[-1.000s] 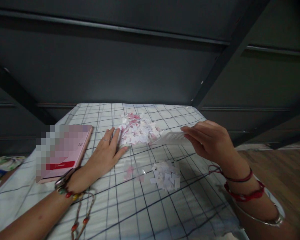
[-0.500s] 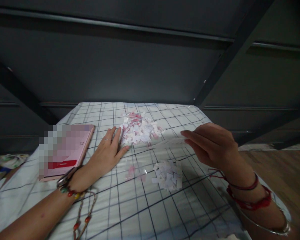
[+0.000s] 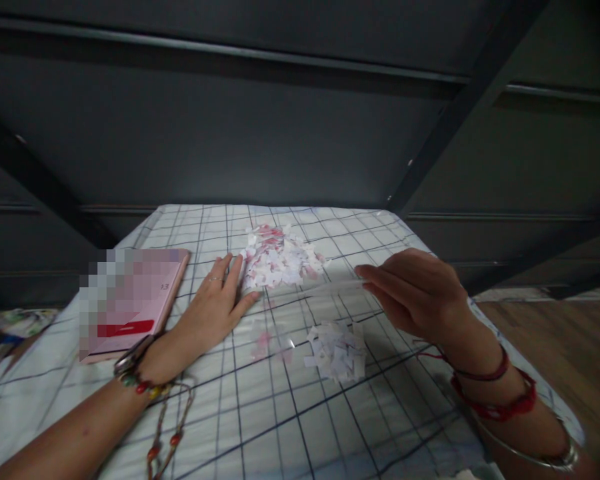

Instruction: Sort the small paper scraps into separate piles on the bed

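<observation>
My left hand (image 3: pixel 214 300) lies flat with its fingers spread, the fingertips at the left edge of a heap of white and pink paper scraps (image 3: pixel 280 260). Clear plastic film (image 3: pixel 325 288) stretches from near my left thumb toward the right. My right hand (image 3: pixel 415 293) is raised slightly above the cloth and pinches the film's right end between thumb and fingers. Whether this film is part of a bag around the heap, I cannot tell. Nearer to me lie a smaller pile of white paper scraps (image 3: pixel 337 350) and a small clear packet with pink bits (image 3: pixel 270 343).
A pink-framed phone or tablet (image 3: pixel 173 293), partly blurred out, lies left of my left hand. White checked cloth (image 3: pixel 260 427) covers the surface. A dark panelled wall (image 3: pixel 260 147) rises behind it. Wooden floor (image 3: pixel 560 340) shows at the right.
My right hand has shifted slightly left with the pinched film, which now looks a little slacker. My left hand and the paper piles stay where they were.
</observation>
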`<action>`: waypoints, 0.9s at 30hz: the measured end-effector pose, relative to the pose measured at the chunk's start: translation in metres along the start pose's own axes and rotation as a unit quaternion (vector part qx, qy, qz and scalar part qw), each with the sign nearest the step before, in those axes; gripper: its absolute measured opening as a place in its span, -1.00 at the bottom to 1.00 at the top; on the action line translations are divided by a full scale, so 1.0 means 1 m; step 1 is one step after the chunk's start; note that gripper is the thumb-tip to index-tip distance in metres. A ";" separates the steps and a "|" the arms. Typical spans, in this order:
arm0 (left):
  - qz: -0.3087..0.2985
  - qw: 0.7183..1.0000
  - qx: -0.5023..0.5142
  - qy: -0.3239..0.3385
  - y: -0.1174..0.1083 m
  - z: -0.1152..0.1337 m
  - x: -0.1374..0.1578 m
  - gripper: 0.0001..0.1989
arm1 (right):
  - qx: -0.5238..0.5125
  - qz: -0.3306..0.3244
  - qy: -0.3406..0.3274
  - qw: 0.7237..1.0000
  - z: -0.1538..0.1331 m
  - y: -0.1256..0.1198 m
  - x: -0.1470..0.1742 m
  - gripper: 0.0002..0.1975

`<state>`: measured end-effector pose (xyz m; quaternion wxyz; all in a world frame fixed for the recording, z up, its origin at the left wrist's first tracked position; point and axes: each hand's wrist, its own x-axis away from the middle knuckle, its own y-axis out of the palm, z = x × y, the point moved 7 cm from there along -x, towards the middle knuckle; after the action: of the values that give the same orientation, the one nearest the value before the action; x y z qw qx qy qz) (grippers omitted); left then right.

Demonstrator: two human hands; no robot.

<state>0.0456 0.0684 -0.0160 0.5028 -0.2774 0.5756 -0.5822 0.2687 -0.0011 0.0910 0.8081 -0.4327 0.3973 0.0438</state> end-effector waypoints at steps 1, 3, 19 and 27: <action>-0.004 1.000 -0.001 -0.001 0.000 0.000 0.000 -0.30 | 0.016 0.003 0.010 1.000 0.002 0.001 0.001 -0.81; -0.012 1.000 -0.002 -0.005 0.001 0.000 0.000 -0.28 | 0.041 0.002 0.030 0.999 0.006 0.005 0.003 -0.83; -0.018 1.000 0.005 -0.009 0.001 -0.001 0.000 -0.30 | 0.013 -0.007 -0.007 1.000 -0.006 0.006 -0.005 -0.88; -0.006 1.000 0.006 -0.008 0.000 -0.001 0.001 -0.32 | -0.012 -0.018 -0.023 0.999 -0.014 0.012 -0.005 -0.85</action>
<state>0.0445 0.0682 -0.0164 0.5051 -0.2825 0.5669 -0.5862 0.2519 -0.0030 0.0817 0.8123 -0.4486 0.3702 0.0435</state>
